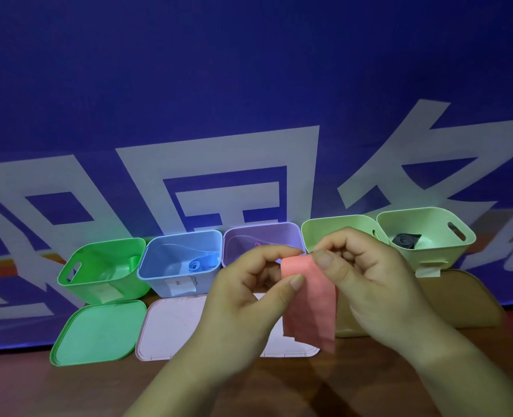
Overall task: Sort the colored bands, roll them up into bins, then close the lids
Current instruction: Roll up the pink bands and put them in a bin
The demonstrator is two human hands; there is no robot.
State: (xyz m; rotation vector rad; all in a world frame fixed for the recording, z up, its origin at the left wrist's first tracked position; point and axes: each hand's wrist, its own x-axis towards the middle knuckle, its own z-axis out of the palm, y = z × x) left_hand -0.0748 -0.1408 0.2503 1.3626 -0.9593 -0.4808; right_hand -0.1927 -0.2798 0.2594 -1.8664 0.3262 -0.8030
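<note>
A pink band (pixel 309 299) hangs in front of me, pinched at its top edge by both hands. My left hand (pixel 249 293) grips its left corner between thumb and fingers, and my right hand (pixel 366 275) pinches the right corner. Behind stand a green bin (pixel 98 284), a blue bin (pixel 158 266) holding a rolled blue band (pixel 194 265), a purple bin (pixel 234 239), a pale green bin (pixel 312 233) and another pale green bin (pixel 429 254) with a rolled black band (pixel 405 240). All the bins are open.
A green lid (pixel 95 332), a pale pink lid (pixel 171 329) and a tan lid (pixel 465 299) lie flat on the brown table in front of the bins. A blue banner with white characters rises directly behind the row.
</note>
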